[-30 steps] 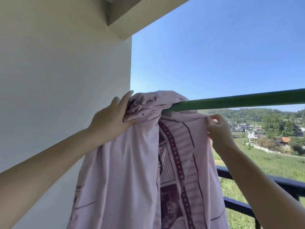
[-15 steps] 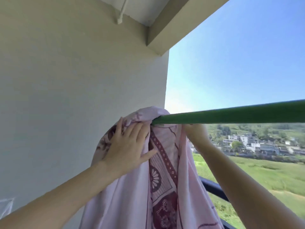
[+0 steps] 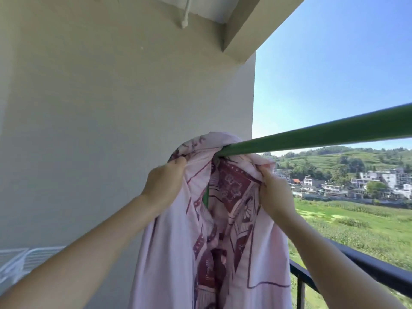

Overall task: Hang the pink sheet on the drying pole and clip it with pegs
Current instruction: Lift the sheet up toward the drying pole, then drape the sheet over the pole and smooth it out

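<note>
Both hands clench bunched sheet (image 3: 178,253) at pole (image 3: 323,133): left hand (image 3: 165,184), right hand (image 3: 274,192). Cloth draped over pole end, soft, limp (likely slides). Best held at top edge. No pegs visible.

Bunched pink sheet (image 3: 174,253) over green pole (image 3: 323,134)

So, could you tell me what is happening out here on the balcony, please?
A person is hanging a pink sheet over a green drying pole. The sheet is draped over the pole near the wall but bunched up, not spread out. The left hand and right hand each grip a fold of it just below the pole. No pegs are in view, so clipping has not begun.
</note>
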